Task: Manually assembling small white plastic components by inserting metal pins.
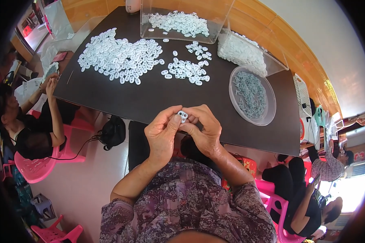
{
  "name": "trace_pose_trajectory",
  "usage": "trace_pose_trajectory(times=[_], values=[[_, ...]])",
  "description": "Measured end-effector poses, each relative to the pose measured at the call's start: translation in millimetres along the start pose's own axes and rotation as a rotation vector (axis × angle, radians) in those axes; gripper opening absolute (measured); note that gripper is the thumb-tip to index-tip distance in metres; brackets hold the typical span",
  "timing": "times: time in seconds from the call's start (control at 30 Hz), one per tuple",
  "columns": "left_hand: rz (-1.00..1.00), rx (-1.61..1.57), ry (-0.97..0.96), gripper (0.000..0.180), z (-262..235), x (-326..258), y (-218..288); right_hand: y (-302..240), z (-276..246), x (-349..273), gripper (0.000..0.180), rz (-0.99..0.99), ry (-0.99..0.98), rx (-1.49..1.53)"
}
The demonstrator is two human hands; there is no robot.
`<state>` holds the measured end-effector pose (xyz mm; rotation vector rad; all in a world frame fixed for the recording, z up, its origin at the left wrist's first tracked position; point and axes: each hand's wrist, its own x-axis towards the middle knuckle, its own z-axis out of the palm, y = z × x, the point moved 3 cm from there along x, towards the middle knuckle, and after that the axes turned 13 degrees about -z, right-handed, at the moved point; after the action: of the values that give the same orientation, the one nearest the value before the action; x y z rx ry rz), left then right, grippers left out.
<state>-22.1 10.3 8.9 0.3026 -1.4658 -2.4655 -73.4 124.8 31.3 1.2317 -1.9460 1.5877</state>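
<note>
Pinching one small white two-hole piece (183, 116) between both hands: left hand (162, 135) curled with thumb and forefinger on its left side, right hand (205, 131) fingertips closed on its right side, forearms bent inward, wrists near each other over the near edge of the dark table (150, 101). Beyond on the table: small cluster of white pieces (186, 69), big spread of white pieces (119, 54) to the left, round clear dish (271, 106) of grey parts right, clear box (182, 37) at the far end.
</note>
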Motion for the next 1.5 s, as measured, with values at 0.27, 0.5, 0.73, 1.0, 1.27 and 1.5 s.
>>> trace_pose_trajectory(times=[0.27, 0.5, 0.73, 1.0, 1.27, 1.5], values=[[0.053, 0.098, -0.032, 0.023, 3, 1, -3, 2, -4, -3, 0.036, -0.013, 0.037, 0.038], [0.081, -0.007, 0.013, 0.023, 3, 3, -10, 1, -1, -3, 0.035, -0.025, 0.071, 0.03], [0.152, 0.083, 0.025, 0.023, 3, 1, -7, -5, -1, -1, 0.032, -0.049, 0.058, -0.024], [0.147, 0.104, 0.031, 0.022, 1, -2, -8, -5, 3, -6, 0.031, -0.08, 0.057, -0.046], [0.083, 0.024, 0.014, 0.018, -1, -4, -1, -8, 5, -6, 0.032, 0.044, 0.077, 0.054], [0.166, 0.17, -0.038, 0.022, -4, -4, 5, -12, 4, -6, 0.03, 0.013, 0.058, 0.011]])
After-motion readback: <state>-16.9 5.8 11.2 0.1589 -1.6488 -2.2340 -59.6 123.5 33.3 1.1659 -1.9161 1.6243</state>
